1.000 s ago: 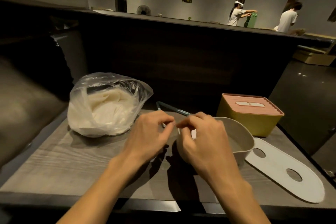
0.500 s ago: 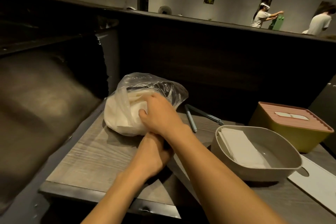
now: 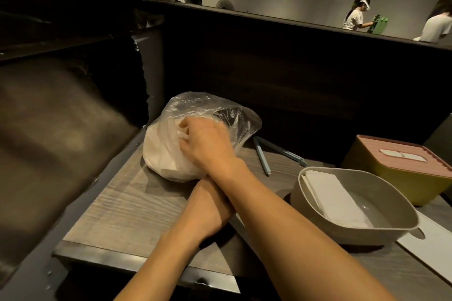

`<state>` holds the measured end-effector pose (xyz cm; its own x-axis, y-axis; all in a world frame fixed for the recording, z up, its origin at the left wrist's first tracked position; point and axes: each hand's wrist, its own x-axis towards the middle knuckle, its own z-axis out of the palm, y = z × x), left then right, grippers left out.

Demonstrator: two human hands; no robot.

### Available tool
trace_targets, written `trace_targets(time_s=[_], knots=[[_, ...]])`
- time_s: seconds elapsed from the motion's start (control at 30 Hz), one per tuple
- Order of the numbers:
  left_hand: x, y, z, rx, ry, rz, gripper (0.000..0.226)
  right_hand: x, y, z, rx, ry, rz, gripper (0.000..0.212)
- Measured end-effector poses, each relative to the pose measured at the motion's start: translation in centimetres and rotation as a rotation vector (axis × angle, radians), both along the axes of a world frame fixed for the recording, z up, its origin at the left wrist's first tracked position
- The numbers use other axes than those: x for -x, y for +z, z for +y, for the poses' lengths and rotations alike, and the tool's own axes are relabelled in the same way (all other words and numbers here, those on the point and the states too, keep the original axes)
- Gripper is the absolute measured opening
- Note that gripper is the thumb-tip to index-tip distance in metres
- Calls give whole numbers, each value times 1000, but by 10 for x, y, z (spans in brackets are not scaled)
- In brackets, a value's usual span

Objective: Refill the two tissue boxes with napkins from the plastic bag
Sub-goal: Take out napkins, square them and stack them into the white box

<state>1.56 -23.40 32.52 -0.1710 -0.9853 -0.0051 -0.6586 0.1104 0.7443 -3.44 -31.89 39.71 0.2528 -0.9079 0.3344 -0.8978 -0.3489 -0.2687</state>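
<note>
Table (image 3: 117, 205): everything is laid out on its wood-grain top.
Plastic bag (image 3: 195, 127): set at the far left, well filled with napkins.
Grey box (image 3: 352, 205): lid off, only a thin stack laid inside; refill judged barely begun.
Yellow box (image 3: 401, 168): lid on, apparently untouched.
Right hand (image 3: 208, 146): fingers curled inside the bag around napkins.
Left hand (image 3: 208, 208): tucked under the right wrist; finger state cannot be told.
Writing: none can be read.

The right hand (image 3: 208, 144) reaches forward and left, its forearm crossing over the left wrist, knuckles up and fingers curled in a grasp. The left hand (image 3: 208, 205) lies beneath it, mostly hidden, its fingers unseen.
</note>
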Motion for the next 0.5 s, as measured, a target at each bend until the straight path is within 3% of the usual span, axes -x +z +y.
trace_targets(time_s=[0.07, 0.17, 0.3, 0.5], knots=[[1, 1, 1, 0, 2, 18, 55, 2, 1, 1, 39, -6, -13, 30], [0, 9, 7, 39, 10, 40, 57, 6, 2, 3, 219, 15, 127, 28], [3, 23, 8, 85, -31, 132, 10, 10, 0, 1, 279, 5, 228, 27], [-2, 31, 12, 85, -105, 133, 10, 15, 3, 6, 340, -41, 228, 26]])
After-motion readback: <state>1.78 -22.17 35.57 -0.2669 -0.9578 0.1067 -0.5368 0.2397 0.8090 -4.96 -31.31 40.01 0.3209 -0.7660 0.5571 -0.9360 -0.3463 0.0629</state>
